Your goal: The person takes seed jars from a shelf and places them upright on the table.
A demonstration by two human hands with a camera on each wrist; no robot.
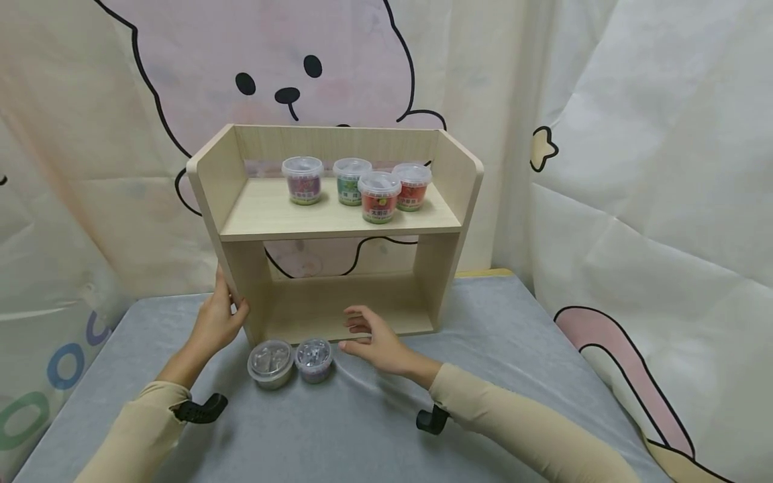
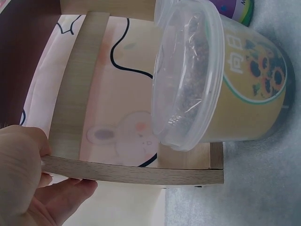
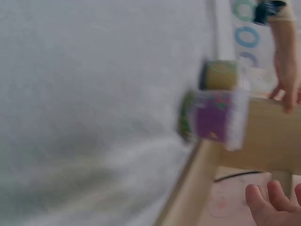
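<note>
My left hand (image 1: 217, 323) grips the left side panel of a small two-tier wooden shelf (image 1: 260, 211); in the left wrist view its thumb and fingers (image 2: 70, 193) lie on either side of the panel's edge. My right hand (image 1: 383, 343), with fingers loosely bent and nothing in it, hovers before the lower tier. Just left of it, a clear-lidded plastic cup with a purple label (image 3: 211, 120) stands on the table. Beside that cup is a larger lidded cup with a yellow sunflower label (image 2: 254, 84). Both cups are in front of the shelf.
Several lidded cups stand on the upper tier: a purple one (image 1: 304, 184), a green one (image 1: 348, 188) and red ones, one (image 1: 379, 201) nearer the front edge. Grey cloth (image 1: 338, 443) covers the table. Printed curtains (image 1: 483, 80) hang behind and at both sides.
</note>
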